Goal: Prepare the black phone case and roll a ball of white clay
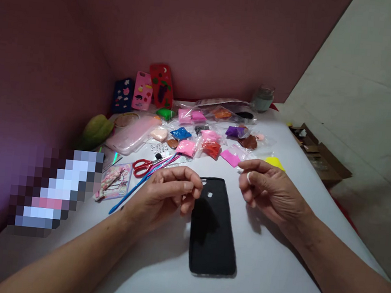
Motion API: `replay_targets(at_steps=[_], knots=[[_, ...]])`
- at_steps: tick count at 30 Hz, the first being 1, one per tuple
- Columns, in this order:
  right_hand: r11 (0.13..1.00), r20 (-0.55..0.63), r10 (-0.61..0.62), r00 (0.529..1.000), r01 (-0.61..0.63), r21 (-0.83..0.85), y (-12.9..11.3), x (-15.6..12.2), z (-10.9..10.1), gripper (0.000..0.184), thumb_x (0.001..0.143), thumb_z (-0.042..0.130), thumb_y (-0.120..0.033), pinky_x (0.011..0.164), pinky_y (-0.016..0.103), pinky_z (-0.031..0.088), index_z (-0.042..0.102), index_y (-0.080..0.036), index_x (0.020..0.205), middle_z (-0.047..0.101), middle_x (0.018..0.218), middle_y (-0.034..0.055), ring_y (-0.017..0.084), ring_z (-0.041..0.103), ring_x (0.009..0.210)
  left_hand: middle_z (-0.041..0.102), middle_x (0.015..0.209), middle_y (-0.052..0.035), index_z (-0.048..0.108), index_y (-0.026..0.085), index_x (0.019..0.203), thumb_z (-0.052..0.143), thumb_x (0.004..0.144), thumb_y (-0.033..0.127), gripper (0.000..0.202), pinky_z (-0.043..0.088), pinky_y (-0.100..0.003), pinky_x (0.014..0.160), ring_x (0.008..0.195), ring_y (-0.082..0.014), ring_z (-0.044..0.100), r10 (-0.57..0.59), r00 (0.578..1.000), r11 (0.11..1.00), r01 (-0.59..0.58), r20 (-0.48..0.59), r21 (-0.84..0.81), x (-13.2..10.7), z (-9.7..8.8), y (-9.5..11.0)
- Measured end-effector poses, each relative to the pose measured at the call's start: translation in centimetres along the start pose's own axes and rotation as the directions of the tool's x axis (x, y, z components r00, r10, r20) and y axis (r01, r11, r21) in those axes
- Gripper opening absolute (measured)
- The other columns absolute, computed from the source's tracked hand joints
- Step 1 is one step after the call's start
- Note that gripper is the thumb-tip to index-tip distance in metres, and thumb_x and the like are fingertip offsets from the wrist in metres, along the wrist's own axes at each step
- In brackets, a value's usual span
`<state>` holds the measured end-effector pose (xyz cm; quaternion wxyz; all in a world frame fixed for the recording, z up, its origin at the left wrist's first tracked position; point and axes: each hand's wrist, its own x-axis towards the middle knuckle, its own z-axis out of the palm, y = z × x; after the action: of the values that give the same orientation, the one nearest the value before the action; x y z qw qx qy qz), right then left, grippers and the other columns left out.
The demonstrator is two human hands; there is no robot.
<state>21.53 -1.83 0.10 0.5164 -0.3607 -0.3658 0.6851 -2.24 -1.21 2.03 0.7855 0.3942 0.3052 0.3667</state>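
A black phone case (214,240) lies on the white table between my hands, its camera cutout at the far end. My left hand (172,192) hovers over the case's upper left edge, thumb against the curled fingers; whatever it may hold is hidden. To the right of the case, my right hand (274,188) is raised with its fingers bent in a pinch. A small white piece (248,177), perhaps clay, shows at its thumb. Just beyond that hand are a pink clay packet (231,157) and a yellow piece (275,163).
Several bagged clay lumps, including a blue one (180,133), spread across the back. Red-handled scissors (141,168) and blue tools (132,191) lie left. Decorated cases (143,91) lean on the wall. A jar (263,99) stands back right; a cardboard box (328,161) sits beyond the table.
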Motion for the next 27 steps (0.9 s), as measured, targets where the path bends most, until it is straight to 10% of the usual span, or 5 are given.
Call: replay_targets(at_steps=[4, 11, 18, 27], knots=[[0.997, -0.039, -0.027, 0.999, 0.030, 0.075, 0.13, 0.15, -0.22, 0.026, 0.075, 0.083, -0.041, 0.042, 0.013, 0.038, 0.078, -0.017, 0.081, 0.057, 0.055, -0.0011, 0.005, 0.050, 0.044, 0.066, 0.069, -0.0024, 0.073, 0.011, 0.078, 0.077, 0.072, 0.022, 0.013, 0.045, -0.016, 0.047, 0.046, -0.0060, 0.056, 0.003, 1.000, 1.000, -0.003, 0.003, -0.001, 0.01, -0.07, -0.09], [0.998, 0.006, -0.006, 1.000, 0.006, 0.064, -0.42, -0.17, 0.32, 0.029, 0.065, 0.087, -0.012, 0.057, 0.014, 0.053, 0.079, -0.018, 0.091, 0.068, 0.079, 0.0000, 0.006, 0.063, 0.059, 0.066, 0.070, -0.0020, 0.073, 0.012, 0.078, 0.076, 0.073, 0.021, 0.011, 0.043, -0.016, 0.048, 0.047, -0.0056, 0.056, -0.007, 1.000, 1.000, 0.007, 0.001, 0.012, -0.20, -0.13, -0.11], [0.992, -0.014, -0.024, 1.000, 0.026, 0.120, -0.16, -0.11, -0.39, 0.027, 0.078, 0.079, -0.045, 0.033, 0.014, 0.038, 0.075, -0.018, 0.078, 0.055, 0.052, -0.0012, 0.007, 0.049, 0.039, 0.066, 0.070, -0.0020, 0.073, 0.012, 0.078, 0.076, 0.073, 0.024, 0.014, 0.040, -0.016, 0.047, 0.046, -0.0054, 0.056, -0.008, 1.000, 1.000, 0.008, 0.010, 0.025, -0.03, -0.13, -0.22], [0.993, -0.074, -0.058, 0.996, 0.066, 0.100, -0.44, 0.23, -0.32, 0.025, 0.064, 0.089, -0.015, 0.054, 0.014, 0.053, 0.076, -0.017, 0.084, 0.067, 0.078, -0.0004, 0.007, 0.062, 0.060, 0.067, 0.073, -0.0021, 0.074, 0.013, 0.083, 0.077, 0.076, 0.026, 0.015, 0.041, -0.015, 0.049, 0.050, -0.0058, 0.058, -0.006, 0.997, 1.000, 0.005, 0.081, 0.012, -0.11, -0.40, -0.56]])
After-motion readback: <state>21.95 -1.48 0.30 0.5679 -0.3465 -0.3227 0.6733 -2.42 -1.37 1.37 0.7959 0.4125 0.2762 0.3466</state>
